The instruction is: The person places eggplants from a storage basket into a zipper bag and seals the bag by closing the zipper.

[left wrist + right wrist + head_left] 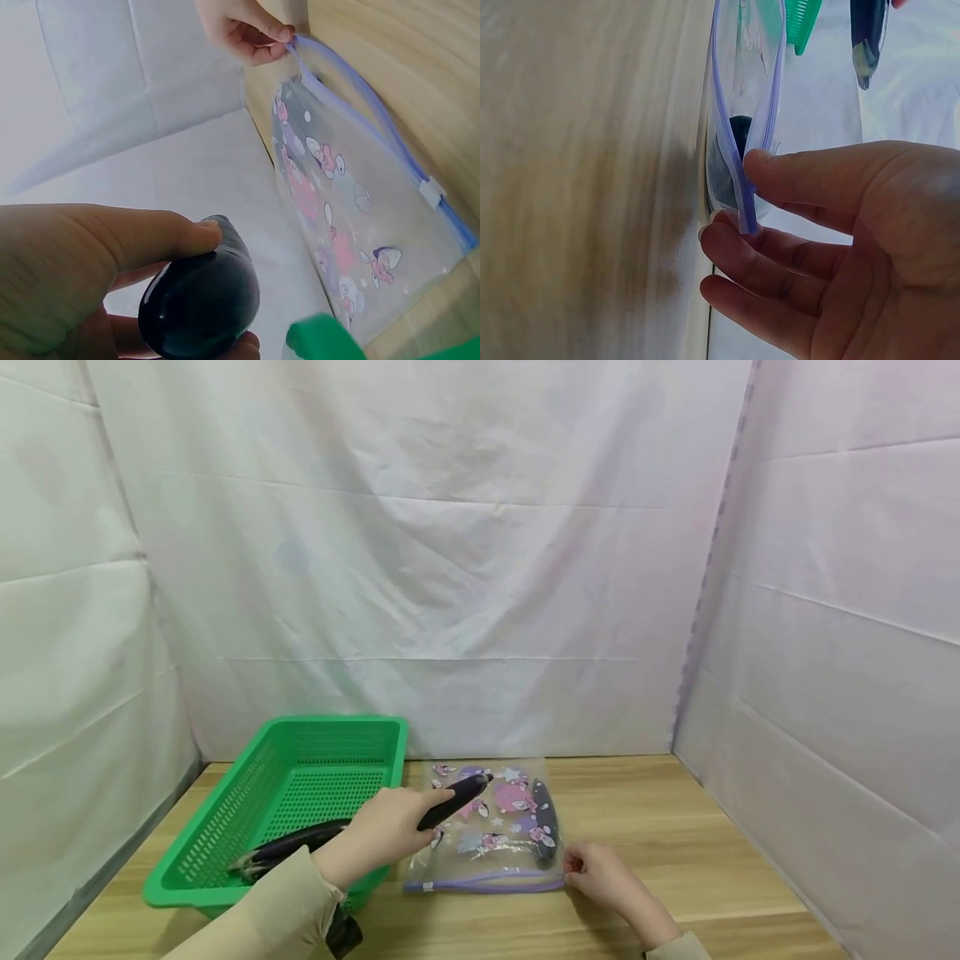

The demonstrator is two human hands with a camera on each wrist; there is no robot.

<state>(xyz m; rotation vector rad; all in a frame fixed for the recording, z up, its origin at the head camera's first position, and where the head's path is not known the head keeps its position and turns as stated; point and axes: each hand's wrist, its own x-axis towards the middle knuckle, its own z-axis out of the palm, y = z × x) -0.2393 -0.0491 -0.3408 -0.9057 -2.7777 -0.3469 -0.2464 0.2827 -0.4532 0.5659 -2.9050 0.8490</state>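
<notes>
My left hand (386,828) grips a dark purple eggplant (455,802), held in the air above the left part of a clear zip bag (465,852). In the left wrist view the thumb lies along the top of that eggplant (206,300). The bag is printed with pink and purple cartoon figures and lies flat, its purple zip edge toward me. Its mouth gapes, with a white slider at the left end. My right hand (603,881) pinches the right corner of the zip edge (748,214). Inside the bag, along its right side, lies another eggplant (546,822).
A green plastic basket (405,735) with slotted walls stands left of the bag. Within it lies an eggplant (300,841), partly hidden by my left forearm. White cloth walls (450,568) enclose the wooden table (637,793) at the back and sides.
</notes>
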